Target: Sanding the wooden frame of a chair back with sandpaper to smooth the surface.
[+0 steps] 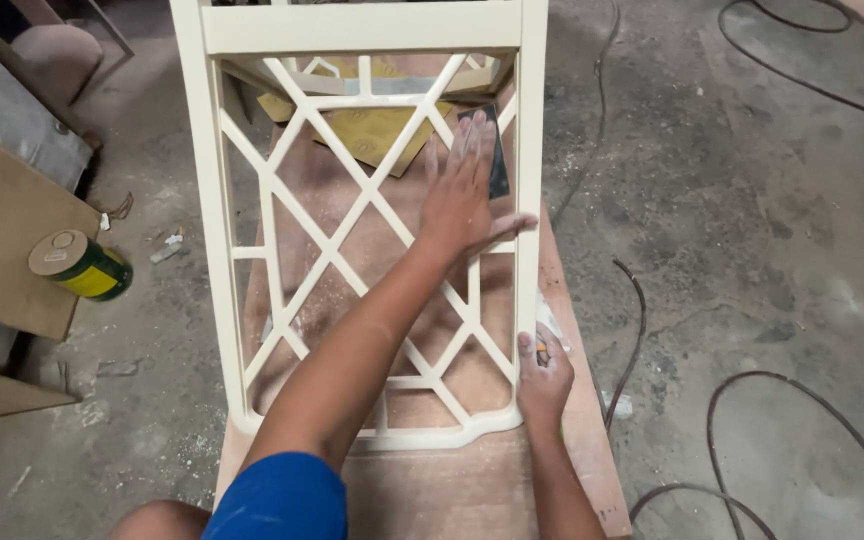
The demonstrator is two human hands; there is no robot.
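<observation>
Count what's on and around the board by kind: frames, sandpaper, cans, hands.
Lattice frame: 1
Sandpaper sheets: 2, yellow and dark
Can: 1
Hands: 2, left hand and right hand
Total: 6

One package shows: a small round tin can [82, 266] lying on its side on the dusty floor at the left, just beside a brown board. Its lid is tan, its wall wrapped in a yellow and green label. No signs or screens are visible.
</observation>
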